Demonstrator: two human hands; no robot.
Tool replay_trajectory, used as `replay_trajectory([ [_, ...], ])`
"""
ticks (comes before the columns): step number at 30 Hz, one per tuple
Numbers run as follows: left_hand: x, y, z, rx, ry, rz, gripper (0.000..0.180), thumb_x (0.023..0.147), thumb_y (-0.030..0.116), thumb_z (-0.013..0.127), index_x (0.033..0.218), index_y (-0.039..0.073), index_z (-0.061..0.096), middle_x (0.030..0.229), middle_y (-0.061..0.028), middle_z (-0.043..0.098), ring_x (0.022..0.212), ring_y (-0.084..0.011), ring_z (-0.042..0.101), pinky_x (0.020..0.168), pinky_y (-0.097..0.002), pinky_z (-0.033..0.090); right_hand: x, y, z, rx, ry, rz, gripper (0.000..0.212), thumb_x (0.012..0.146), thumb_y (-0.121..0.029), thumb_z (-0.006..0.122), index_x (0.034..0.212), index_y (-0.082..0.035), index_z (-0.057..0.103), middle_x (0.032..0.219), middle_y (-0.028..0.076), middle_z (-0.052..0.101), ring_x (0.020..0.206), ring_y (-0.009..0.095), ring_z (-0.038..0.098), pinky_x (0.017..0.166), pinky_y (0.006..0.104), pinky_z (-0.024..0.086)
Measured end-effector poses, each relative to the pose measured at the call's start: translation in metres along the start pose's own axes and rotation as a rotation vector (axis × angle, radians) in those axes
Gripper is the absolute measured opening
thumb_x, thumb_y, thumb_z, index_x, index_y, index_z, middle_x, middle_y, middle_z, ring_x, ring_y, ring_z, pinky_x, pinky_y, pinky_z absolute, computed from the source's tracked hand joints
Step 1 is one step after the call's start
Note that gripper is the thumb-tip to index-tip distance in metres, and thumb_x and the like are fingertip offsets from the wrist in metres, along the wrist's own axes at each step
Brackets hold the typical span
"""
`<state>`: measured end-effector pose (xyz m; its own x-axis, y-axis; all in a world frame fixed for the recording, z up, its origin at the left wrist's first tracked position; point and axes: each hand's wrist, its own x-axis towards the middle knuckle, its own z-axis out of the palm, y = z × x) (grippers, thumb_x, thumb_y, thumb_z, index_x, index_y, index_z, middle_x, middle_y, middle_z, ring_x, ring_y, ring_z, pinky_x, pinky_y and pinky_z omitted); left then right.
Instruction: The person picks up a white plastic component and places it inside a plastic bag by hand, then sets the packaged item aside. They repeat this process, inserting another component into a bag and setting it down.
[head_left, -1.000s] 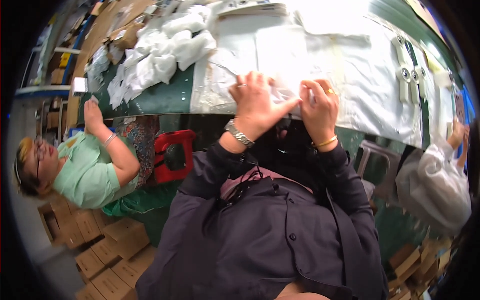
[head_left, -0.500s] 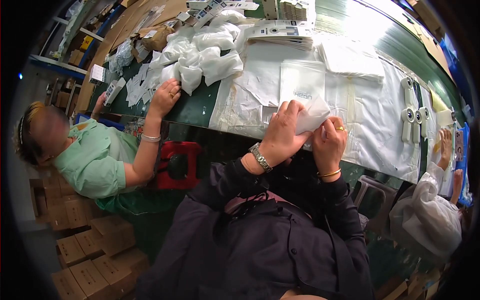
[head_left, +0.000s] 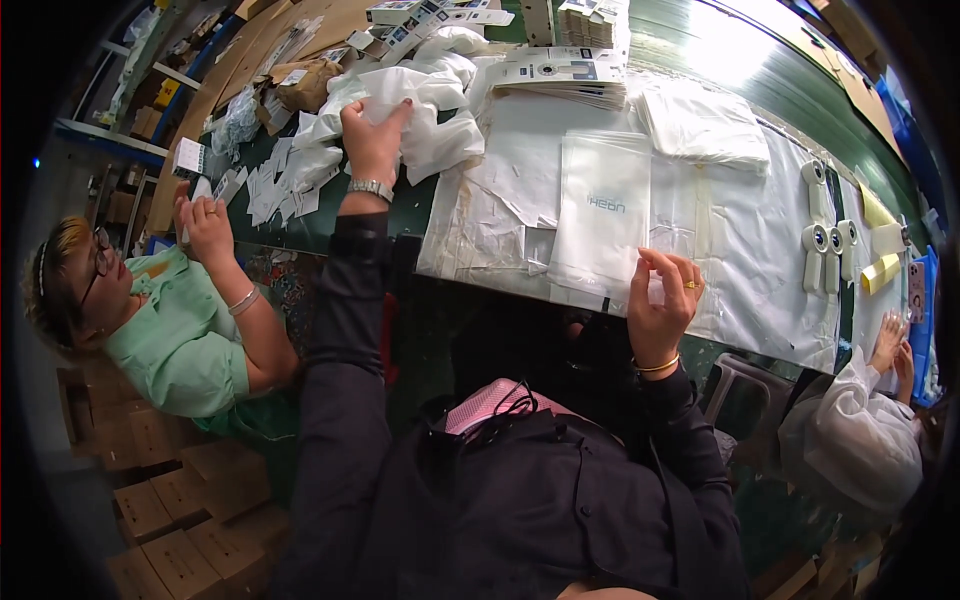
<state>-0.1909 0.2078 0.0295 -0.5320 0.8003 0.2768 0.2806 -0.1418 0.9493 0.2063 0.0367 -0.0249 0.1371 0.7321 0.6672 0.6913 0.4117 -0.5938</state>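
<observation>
My left hand [head_left: 374, 140] reaches to the pile of white wrapped pouches [head_left: 440, 135], its thumb and fingers spread at a crumpled white pouch [head_left: 390, 88] on top. It wears a metal watch. My right hand [head_left: 664, 300], with a ring and a bangle, hovers at the table's front edge. Its fingers are loosely curved and apart, beside the lower right corner of flat frosted plastic bags [head_left: 600, 215]. Nothing shows in that hand.
A stack of printed flat boxes [head_left: 560, 75] and more white bags [head_left: 705, 125] lie behind. Several white handheld fans [head_left: 820, 235] lie right. Paper slips [head_left: 280, 185] are scattered left. Co-workers [head_left: 190, 330] sit either side. Cartons [head_left: 180, 530] stand lower left.
My left hand has moved far left from the folded white pouch in front of me to the pile. My right hand stays near the bags, its fingers opened. The left co-worker's hand drew back.
</observation>
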Motion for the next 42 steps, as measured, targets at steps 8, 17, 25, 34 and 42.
replay_trajectory([
  [8, 0.094, -0.067, 0.001, 0.534, 0.190, 0.187, 0.079, 0.080, 0.040, 0.092, 0.136, -0.003, 0.057, 0.129, -0.0247, 0.070, 0.119, -0.0417, 0.069, 0.105, -0.0457, 0.054, -0.002, -0.001, -0.005, -0.051, 0.010, 0.001, 0.022, 0.087, 0.003, 0.078, 0.106, -0.008, 0.077, 0.094, 0.005, 0.070, 0.089, 0.023, 0.065, 0.097, 0.0372, 0.045],
  [17, -0.002, -0.051, -0.025, 0.664, 0.229, 0.555, 0.050, 0.089, 0.031, 0.088, 0.122, -0.004, 0.075, 0.126, -0.0242, 0.073, 0.119, -0.0385, 0.067, 0.106, -0.0488, 0.050, 0.009, 0.011, -0.023, 0.169, 0.004, 0.150, 0.023, 0.084, 0.004, 0.079, 0.105, -0.006, 0.077, 0.093, 0.008, 0.071, 0.086, 0.023, 0.066, 0.087, 0.0374, 0.050],
  [25, -0.201, 0.016, 0.030, 0.286, -0.099, 0.387, 0.021, 0.100, 0.017, 0.080, 0.088, 0.002, 0.071, 0.122, -0.0117, 0.073, 0.117, -0.0275, 0.066, 0.108, -0.0436, 0.048, 0.072, 0.123, -0.122, -0.489, 0.126, 0.184, 0.029, 0.088, -0.020, 0.085, 0.113, -0.008, 0.078, 0.107, 0.011, 0.075, 0.093, 0.027, 0.069, 0.088, 0.0399, 0.055],
  [34, -0.214, 0.015, 0.041, 0.449, -0.110, 0.616, 0.018, 0.097, 0.012, 0.079, 0.087, 0.003, 0.068, 0.123, -0.0094, 0.073, 0.113, -0.0314, 0.065, 0.101, -0.0461, 0.049, 0.114, 0.211, -0.206, -0.927, -0.148, 0.519, 0.075, 0.078, -0.075, 0.082, 0.118, -0.012, 0.080, 0.118, 0.013, 0.076, 0.115, 0.031, 0.072, 0.101, 0.0441, 0.053],
  [42, -0.204, -0.008, 0.026, 0.526, -0.115, 0.813, 0.016, 0.096, 0.009, 0.079, 0.086, 0.000, 0.070, 0.114, -0.0128, 0.076, 0.104, -0.0343, 0.072, 0.093, -0.0475, 0.056, 0.095, 0.222, -0.167, -0.773, -0.182, 0.589, 0.043, 0.080, -0.053, 0.074, 0.106, -0.019, 0.084, 0.126, 0.019, 0.068, 0.130, 0.039, 0.059, 0.107, 0.0554, 0.047],
])
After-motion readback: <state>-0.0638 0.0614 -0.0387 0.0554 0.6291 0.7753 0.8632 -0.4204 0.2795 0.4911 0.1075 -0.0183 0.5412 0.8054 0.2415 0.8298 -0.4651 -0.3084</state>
